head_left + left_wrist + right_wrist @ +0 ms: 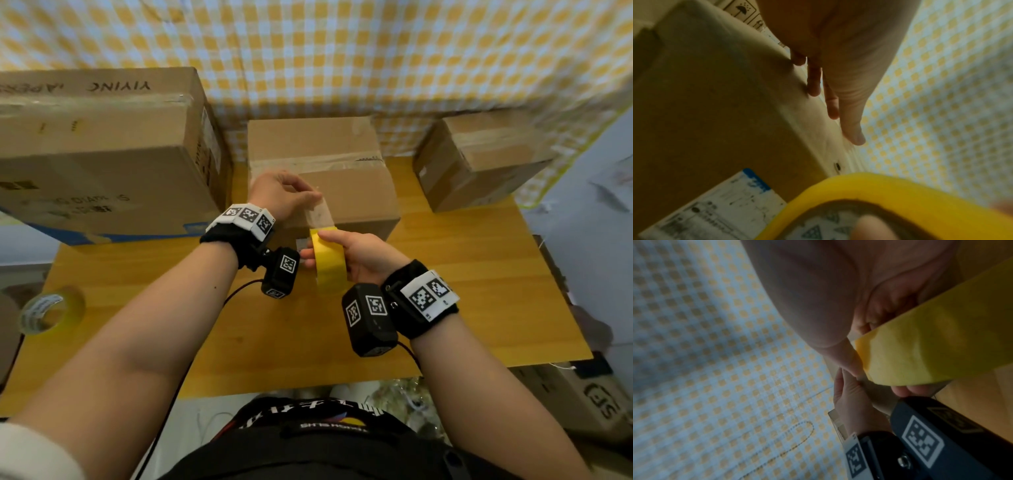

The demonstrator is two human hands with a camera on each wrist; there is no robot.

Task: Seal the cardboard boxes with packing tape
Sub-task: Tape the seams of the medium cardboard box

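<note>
Right hand [359, 255] grips tape roll [329, 262]; left hand [279, 193] pinches its strip [318, 214]

Bare table [462, 274] between boxes [472, 161]

Surface: a wooden table [462, 274] with a warm yellow-brown grain, set against a yellow-and-white checked cloth.
Left rear: a large cardboard box [102, 154], printed lettering on its top and side, standing on the table.
Centre rear: a medium cardboard box [352, 192], clear tape along its top seam, just beside the large one.
Right rear: a small cardboard box [479, 164], apart from the centre box.
Left front edge: a spare roll of tape [51, 310], lying near the table's corner.
</note>
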